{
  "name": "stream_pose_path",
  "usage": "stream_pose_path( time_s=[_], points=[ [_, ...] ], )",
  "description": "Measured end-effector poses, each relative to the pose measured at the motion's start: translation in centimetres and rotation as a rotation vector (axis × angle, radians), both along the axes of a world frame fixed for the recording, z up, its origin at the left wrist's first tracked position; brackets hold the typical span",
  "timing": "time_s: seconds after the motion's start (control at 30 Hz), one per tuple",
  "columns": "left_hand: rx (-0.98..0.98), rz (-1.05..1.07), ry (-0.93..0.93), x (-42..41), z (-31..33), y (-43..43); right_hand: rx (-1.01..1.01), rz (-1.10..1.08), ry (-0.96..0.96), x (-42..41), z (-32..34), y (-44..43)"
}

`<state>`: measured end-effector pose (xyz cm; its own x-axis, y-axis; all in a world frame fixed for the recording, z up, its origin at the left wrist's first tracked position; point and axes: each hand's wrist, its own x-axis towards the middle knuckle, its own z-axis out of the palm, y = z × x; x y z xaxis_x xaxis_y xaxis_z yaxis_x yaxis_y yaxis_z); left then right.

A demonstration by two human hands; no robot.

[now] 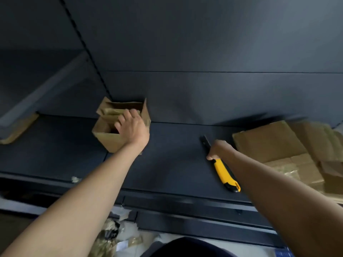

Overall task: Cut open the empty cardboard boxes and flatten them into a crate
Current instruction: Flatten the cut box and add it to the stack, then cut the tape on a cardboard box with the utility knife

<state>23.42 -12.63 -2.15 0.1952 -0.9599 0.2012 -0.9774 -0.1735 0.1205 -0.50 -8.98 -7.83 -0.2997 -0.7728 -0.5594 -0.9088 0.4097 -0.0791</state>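
Note:
A small open cardboard box [105, 135] stands on the dark shelf [176, 164], left of centre, its flaps up. My left hand [132, 128] lies over its open top, fingers curled onto the inner edge of the box. To the right, my right hand [219, 150] grips a yellow and black utility knife [225, 174] near its front end, with the black blade end pointing away from me and the handle lying on the shelf.
Flattened, blurred cardboard [289, 151] lies at the right of the shelf. Another cardboard piece [18, 128] sits at the far left. Scraps of tape and paper [115, 236] lie on the floor below the shelf's front edge. A dark back wall rises behind.

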Motion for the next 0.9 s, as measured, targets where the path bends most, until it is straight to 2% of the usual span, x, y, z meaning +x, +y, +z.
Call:
stream_pose_path(
  time_s=[0.07,0.17,0.27,0.37,0.43,0.5,0.6,0.67,0.73,0.8,0.83,0.9],
  points=[
    [0.149,0.033,0.013,1.9,-0.7,-0.3,0.027,-0.025,0.015,0.5,-1.1,0.2],
    [0.317,-0.024,0.034,3.9,-1.6,-0.6,-0.021,-0.106,0.041,1.3,-2.2,0.4],
    [0.326,-0.041,0.080,4.4,-1.4,-0.3,-0.066,-0.130,0.039,2.5,-2.5,0.3],
    [0.300,-0.030,0.260,4.5,0.6,-0.5,-0.167,-0.186,-0.133,3.7,-1.8,-0.7],
    [0.320,-0.008,0.484,4.7,2.3,-0.8,-0.261,-0.282,-0.334,4.4,-0.6,-1.6],
    [0.324,0.012,0.810,4.6,3.5,-0.9,-0.316,-0.437,-0.606,4.9,0.8,-2.2],
    [0.429,0.076,1.288,4.3,4.2,-0.7,-0.263,-0.651,-1.008,4.4,2.7,-2.0],
    [0.566,0.107,1.539,4.3,3.5,-0.5,-0.191,-0.691,-1.164,3.5,3.8,-1.6],
    [0.612,0.171,1.690,4.1,1.8,-0.3,-0.135,-0.676,-1.196,2.5,4.7,-0.9],
    [0.647,0.216,1.661,3.2,0.0,0.3,-0.098,-0.604,-1.140,1.9,5.1,-0.1],
    [0.659,0.230,1.539,2.5,-0.8,0.5,-0.089,-0.563,-1.091,1.8,5.3,0.3],
    [0.613,0.254,1.155,1.4,-2.2,0.9,-0.114,-0.522,-0.978,2.0,5.3,0.8]
  ],
)
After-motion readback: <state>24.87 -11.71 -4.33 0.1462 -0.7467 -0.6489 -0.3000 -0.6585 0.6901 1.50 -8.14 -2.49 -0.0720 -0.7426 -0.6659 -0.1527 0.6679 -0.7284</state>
